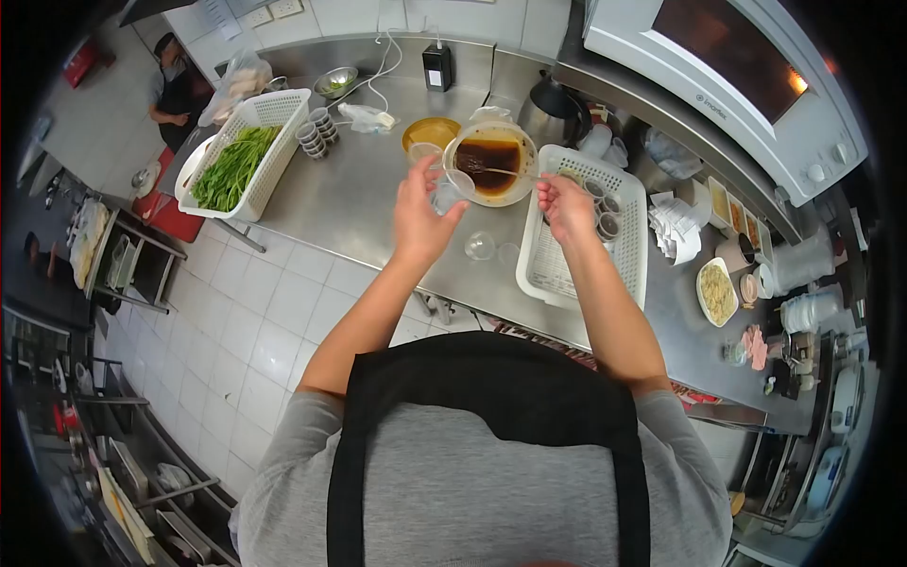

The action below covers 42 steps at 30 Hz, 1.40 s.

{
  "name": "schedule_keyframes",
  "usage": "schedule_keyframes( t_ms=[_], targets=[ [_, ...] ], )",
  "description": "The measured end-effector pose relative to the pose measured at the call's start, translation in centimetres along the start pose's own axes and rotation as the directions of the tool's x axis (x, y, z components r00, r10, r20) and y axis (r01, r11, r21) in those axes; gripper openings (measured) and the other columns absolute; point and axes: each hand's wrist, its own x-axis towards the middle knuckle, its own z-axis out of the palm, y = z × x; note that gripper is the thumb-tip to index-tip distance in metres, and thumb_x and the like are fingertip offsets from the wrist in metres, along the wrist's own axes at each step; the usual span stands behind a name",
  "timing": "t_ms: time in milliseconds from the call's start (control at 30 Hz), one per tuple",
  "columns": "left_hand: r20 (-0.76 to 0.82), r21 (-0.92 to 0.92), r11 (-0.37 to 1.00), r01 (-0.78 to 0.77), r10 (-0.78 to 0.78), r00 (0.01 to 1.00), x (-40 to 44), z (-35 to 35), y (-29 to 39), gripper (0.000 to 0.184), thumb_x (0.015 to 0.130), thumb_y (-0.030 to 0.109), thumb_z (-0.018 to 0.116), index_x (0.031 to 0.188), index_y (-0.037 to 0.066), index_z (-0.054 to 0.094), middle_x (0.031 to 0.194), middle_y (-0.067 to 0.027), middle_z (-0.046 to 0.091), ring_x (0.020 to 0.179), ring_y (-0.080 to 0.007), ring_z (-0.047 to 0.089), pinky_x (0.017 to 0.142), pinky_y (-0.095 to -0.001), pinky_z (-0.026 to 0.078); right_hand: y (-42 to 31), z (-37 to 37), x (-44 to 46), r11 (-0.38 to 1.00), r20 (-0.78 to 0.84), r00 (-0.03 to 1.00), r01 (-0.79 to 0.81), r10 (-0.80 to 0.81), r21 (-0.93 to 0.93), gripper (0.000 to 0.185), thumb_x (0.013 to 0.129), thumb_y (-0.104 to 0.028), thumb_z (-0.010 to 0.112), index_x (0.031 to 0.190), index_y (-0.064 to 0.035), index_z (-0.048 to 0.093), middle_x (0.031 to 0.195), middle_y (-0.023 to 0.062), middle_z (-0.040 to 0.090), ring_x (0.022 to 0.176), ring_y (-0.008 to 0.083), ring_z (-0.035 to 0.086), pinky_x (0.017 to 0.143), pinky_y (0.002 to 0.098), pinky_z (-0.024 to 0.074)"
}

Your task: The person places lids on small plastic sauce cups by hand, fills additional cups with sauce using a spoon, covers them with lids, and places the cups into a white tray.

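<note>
A clear round container of dark brown sauce stands on the steel counter. My right hand pinches the handle of a spoon whose other end dips into the sauce. At the container's left edge, my left hand curls around a small clear cup. Two more clear pieces, a cup and a fainter one beside it, rest nearer the front edge. To the right, under my right forearm, a white basket holds several small cups of dark sauce.
White basket of green vegetables at left, stacked filled cups beside it. Yellow lid, kettle and black box behind; microwave upper right. Noodle dish at right. Another person stands at upper left.
</note>
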Motion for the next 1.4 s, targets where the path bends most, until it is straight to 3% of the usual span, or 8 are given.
schedule_keyframes(
  t_ms=[333, 700, 800, 900, 933, 1067, 1267, 1400],
  targets=[
    [-0.011, 0.189, 0.982, -0.019, 0.022, 1.0, -0.4, 6.1, 0.7, 0.092, 0.063, 0.004, 0.079, 0.141, 0.013, 0.031, 0.114, -0.0185, 0.053, 0.105, -0.0395, 0.05, 0.092, -0.0461, 0.042, -6.0, -1.5, 1.3, 0.982, 0.055, 0.991, 0.129, -0.122, -0.137, 0.015, 0.086, -0.013, 0.062, 0.086, 0.0014, 0.065, 0.069, 0.0056, 0.059, 0.053, 0.0103, 0.05, 0.047, 0.0224, 0.0393],
    [-0.194, 0.049, 0.985, 0.167, -0.155, 0.969, 0.2, 8.8, 1.3, 0.105, 0.063, 0.001, 0.081, 0.148, 0.018, 0.02, 0.105, -0.0123, 0.062, 0.095, -0.029, 0.058, 0.086, -0.0398, 0.049, -10.9, 1.0, 1.7, 0.873, 0.267, 0.948, 0.272, -0.172, -0.405, 0.016, 0.088, -0.016, 0.061, 0.087, -0.0022, 0.067, 0.066, 0.0016, 0.06, 0.049, 0.006, 0.048, 0.044, 0.02, 0.0367],
    [-0.174, -0.046, 0.972, 0.229, -0.234, 0.957, 0.0, 8.9, 1.8, 0.105, 0.063, 0.0, 0.08, 0.147, 0.017, 0.02, 0.103, -0.0116, 0.063, 0.094, -0.03, 0.059, 0.086, -0.0412, 0.047, -11.2, 3.4, -0.1, 0.686, 0.358, 0.907, 0.407, -0.224, -0.603, 0.017, 0.089, -0.017, 0.061, 0.09, -0.0015, 0.068, 0.067, 0.0041, 0.062, 0.053, 0.0076, 0.054, 0.048, 0.0237, 0.0412],
    [-0.172, -0.139, 0.953, 0.269, -0.291, 0.941, -0.1, 8.6, 2.3, 0.106, 0.063, 0.0, 0.08, 0.147, 0.017, 0.019, 0.101, -0.0107, 0.063, 0.09, -0.0289, 0.06, 0.084, -0.04, 0.048, -10.3, 4.4, -2.1, 0.242, 0.635, 0.658, 0.747, -0.406, -0.619, 0.018, 0.088, -0.017, 0.063, 0.092, -0.0005, 0.067, 0.07, 0.0086, 0.063, 0.06, 0.0147, 0.06, 0.056, 0.0285, 0.0462],
    [-0.176, -0.162, 0.948, 0.276, -0.303, 0.937, -0.2, 8.5, 2.4, 0.106, 0.063, 0.0, 0.08, 0.147, 0.017, 0.018, 0.101, -0.0104, 0.064, 0.087, -0.0279, 0.061, 0.082, -0.0389, 0.049, -10.3, 4.7, -3.2, 0.11, 0.749, 0.484, 0.864, -0.453, -0.492, 0.014, 0.086, -0.013, 0.064, 0.092, -0.0002, 0.066, 0.074, 0.0119, 0.062, 0.067, 0.0234, 0.062, 0.062, 0.0326, 0.0484],
    [-0.195, -0.207, 0.944, 0.255, -0.295, 0.935, -0.5, 7.5, 2.8, 0.107, 0.062, 0.003, 0.082, 0.147, 0.018, 0.019, 0.099, -0.0086, 0.066, 0.081, -0.0235, 0.06, 0.079, -0.0358, 0.051, -11.5, 5.9, -7.0, -0.067, 0.881, 0.262, 0.948, -0.394, -0.312, 0.007, 0.084, -0.005, 0.064, 0.09, -0.0016, 0.066, 0.078, 0.0127, 0.062, 0.069, 0.0278, 0.06, 0.063, 0.0344, 0.0487],
    [-0.171, -0.187, 0.939, 0.29, -0.321, 0.931, -0.7, 5.5, 2.6, 0.108, 0.062, 0.003, 0.083, 0.147, 0.019, 0.019, 0.096, -0.008, 0.066, 0.08, -0.0224, 0.06, 0.078, -0.0364, 0.051, -11.1, 6.3, -7.9, -0.085, 0.899, 0.155, 0.975, -0.411, -0.207, 0.008, 0.084, -0.004, 0.065, 0.091, -0.001, 0.065, 0.077, 0.0119, 0.061, 0.067, 0.0274, 0.059, 0.062, 0.0354, 0.0476],
    [-0.148, -0.196, 0.929, 0.314, -0.344, 0.927, -0.5, 4.1, 2.8, 0.106, 0.062, 0.003, 0.083, 0.146, 0.019, 0.02, 0.1, -0.0084, 0.067, 0.079, -0.0212, 0.059, 0.078, -0.0356, 0.051, -10.9, 6.7, -8.1, -0.048, 0.875, 0.204, 0.967, -0.44, -0.249, 0.008, 0.084, -0.004, 0.065, 0.091, -0.0013, 0.066, 0.077, 0.0113, 0.061, 0.068, 0.027, 0.059, 0.062, 0.0345, 0.0474]
  ],
)
